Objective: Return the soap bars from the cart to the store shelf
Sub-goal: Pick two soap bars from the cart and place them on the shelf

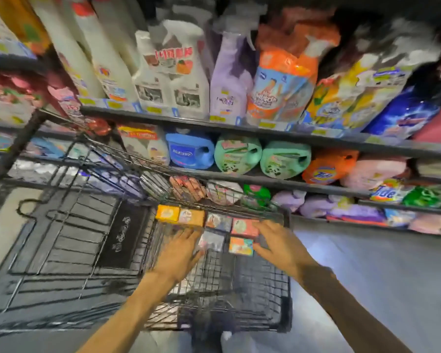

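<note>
Six soap bars (215, 226) lie in the cart's (288, 289) far end; your left hand (180, 253) and right hand (278, 247) reach them, fingers straight, gripping nothing.

"Tide" reads on the orange jug (327, 170) beside the green jugs (285, 159); other labels are too blurred to read.

Orange soap bar (167, 213), black wire cart (260, 276) (grid-patterned), green jugs (285, 159)

evenly lit, motion-blurred and smeared, with wide-angle bending at edges.
</note>
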